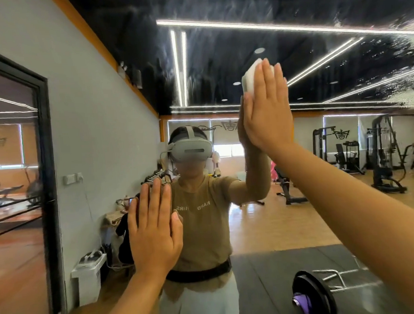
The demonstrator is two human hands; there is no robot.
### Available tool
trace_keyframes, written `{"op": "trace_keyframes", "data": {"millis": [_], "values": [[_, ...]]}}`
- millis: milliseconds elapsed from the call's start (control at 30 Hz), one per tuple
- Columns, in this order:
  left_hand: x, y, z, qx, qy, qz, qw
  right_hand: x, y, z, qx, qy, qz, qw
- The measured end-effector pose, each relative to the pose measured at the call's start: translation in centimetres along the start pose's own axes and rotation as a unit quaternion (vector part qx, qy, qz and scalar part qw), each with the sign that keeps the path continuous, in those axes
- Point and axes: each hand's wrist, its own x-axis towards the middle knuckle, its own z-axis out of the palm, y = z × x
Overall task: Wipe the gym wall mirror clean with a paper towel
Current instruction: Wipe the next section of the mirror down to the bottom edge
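Note:
The wall mirror (316, 62) fills the view ahead and carries streaks and droplets across its top and upper right. My right hand (267, 110) is raised high, fingers straight, pressing a folded white paper towel (251, 76) flat against the glass; most of the towel is hidden under my fingers. My left hand (154, 229) lies lower on the left, open and flat against the mirror with nothing in it. My reflection stands between the two hands.
A black-framed mirror edge (48, 189) stands at the left. In the reflection I see a grey wall, a white box (90, 275) on the floor, a barbell plate (314, 295) on a dark mat, and gym machines (383, 154) at the right.

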Motion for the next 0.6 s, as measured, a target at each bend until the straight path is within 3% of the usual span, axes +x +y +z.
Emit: {"op": "trace_keyframes", "data": {"millis": [167,433,600], "values": [[0.0,0.0,-0.1,-0.007,-0.003,0.000,1.000,-5.7,-0.1,0.6,0.027,0.031,0.011,0.999],[0.1,0.0,0.0,-0.009,-0.003,-0.001,1.000,-21.6,0.8,-0.3,0.008,-0.061,-0.024,0.998],[-0.1,-0.1,-0.1,0.002,-0.008,0.006,1.000,-21.2,1.1,-0.9,0.029,-0.080,-0.004,0.996]]}}
